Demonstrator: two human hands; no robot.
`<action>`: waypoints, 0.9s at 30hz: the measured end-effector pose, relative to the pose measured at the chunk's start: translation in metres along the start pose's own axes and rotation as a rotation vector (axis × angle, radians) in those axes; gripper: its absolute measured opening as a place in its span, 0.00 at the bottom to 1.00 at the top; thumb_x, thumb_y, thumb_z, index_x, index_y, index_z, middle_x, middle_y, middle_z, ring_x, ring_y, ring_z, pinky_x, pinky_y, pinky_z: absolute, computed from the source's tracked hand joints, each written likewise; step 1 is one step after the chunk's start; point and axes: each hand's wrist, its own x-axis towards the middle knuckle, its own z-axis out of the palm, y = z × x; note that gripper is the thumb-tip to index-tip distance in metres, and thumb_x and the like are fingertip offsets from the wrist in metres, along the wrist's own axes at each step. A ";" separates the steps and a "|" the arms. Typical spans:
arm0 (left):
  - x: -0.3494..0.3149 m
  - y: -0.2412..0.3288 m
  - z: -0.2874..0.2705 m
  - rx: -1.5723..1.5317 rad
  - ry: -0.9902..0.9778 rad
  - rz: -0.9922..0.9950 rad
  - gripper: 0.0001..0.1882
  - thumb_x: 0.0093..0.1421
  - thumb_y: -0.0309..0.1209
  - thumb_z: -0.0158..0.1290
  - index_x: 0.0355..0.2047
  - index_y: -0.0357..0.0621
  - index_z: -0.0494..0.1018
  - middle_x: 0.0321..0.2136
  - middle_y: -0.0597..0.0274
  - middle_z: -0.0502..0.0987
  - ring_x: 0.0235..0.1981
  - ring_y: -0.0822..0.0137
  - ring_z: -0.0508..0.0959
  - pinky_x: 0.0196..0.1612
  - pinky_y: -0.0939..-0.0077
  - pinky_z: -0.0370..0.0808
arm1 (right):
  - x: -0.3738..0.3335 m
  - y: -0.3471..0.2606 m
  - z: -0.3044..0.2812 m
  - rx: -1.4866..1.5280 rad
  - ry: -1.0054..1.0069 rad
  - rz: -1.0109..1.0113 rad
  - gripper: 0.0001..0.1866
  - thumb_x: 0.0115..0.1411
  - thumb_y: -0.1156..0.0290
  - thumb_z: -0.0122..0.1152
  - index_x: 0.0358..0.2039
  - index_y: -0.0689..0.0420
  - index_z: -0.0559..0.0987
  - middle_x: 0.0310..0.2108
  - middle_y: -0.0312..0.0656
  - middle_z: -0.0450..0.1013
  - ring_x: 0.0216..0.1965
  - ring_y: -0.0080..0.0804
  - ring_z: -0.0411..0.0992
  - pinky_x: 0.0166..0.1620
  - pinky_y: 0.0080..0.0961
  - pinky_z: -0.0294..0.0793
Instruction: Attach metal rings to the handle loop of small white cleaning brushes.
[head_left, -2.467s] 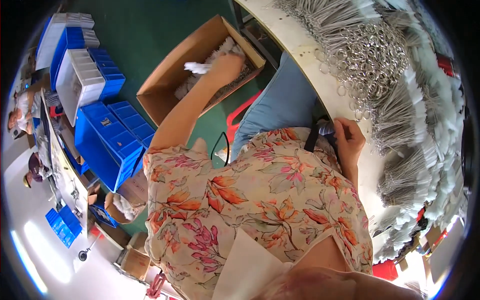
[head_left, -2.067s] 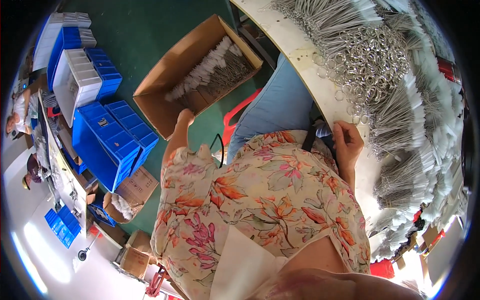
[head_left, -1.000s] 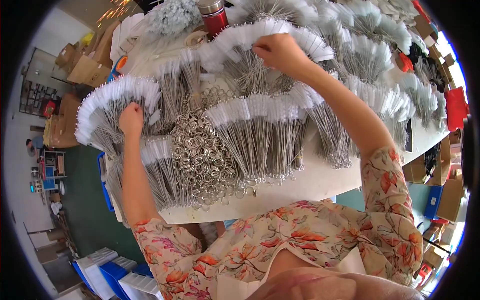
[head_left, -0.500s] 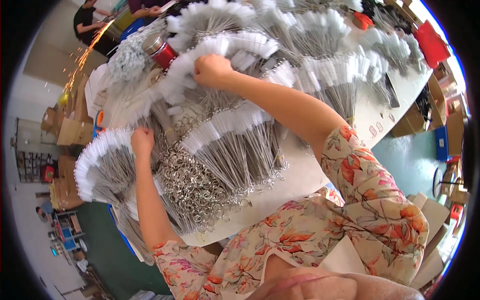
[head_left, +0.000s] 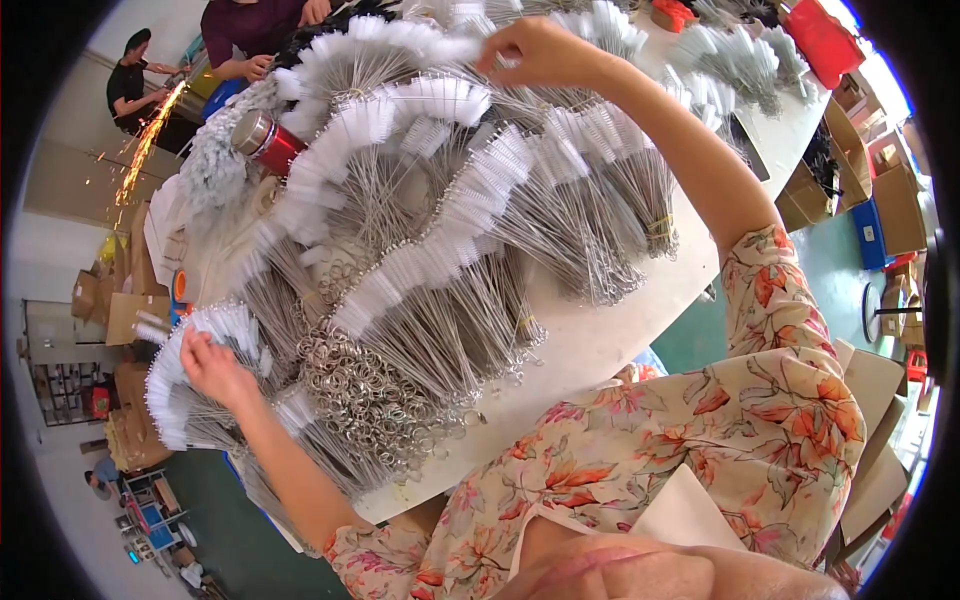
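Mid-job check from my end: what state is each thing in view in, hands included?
Grey wire-stemmed brushes with white bristles: lying in overlapping fans
Shiny silver metal rings: loose, heaped
Red metal flask with silver top: top on
Brown cardboard box at right: open, black items inside
Orange sparks: flying
Left hand: fingers bent at brushes, hold unclear
Right hand: fingers curled, hold unclear

One head-worn fisheye, left of a pair; faces down, close above floral top (head_left: 640,425), wide across tabletop (head_left: 585,345).
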 end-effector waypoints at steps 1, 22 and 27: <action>-0.012 0.026 0.000 -0.267 -0.017 -0.096 0.11 0.61 0.30 0.46 0.41 0.37 0.69 0.26 0.69 0.68 0.19 0.82 0.61 0.20 0.88 0.58 | -0.001 0.001 0.005 0.005 0.003 -0.006 0.10 0.49 0.66 0.59 0.31 0.56 0.78 0.25 0.41 0.74 0.28 0.26 0.72 0.32 0.25 0.70; -0.189 0.078 -0.097 -0.135 0.176 -0.541 0.16 0.64 0.38 0.42 0.42 0.36 0.68 0.19 0.71 0.64 0.14 0.83 0.56 0.12 0.89 0.50 | 0.088 0.211 0.069 -0.517 -0.010 0.450 0.14 0.47 0.59 0.57 0.32 0.53 0.79 0.32 0.43 0.75 0.35 0.40 0.73 0.39 0.31 0.71; -0.204 0.072 -0.090 -0.249 0.101 -0.573 0.14 0.64 0.36 0.43 0.35 0.36 0.70 0.20 0.68 0.64 0.16 0.81 0.59 0.15 0.88 0.54 | 0.070 0.211 0.055 -0.137 0.213 0.601 0.16 0.51 0.53 0.54 0.32 0.50 0.80 0.33 0.47 0.75 0.40 0.44 0.72 0.43 0.37 0.70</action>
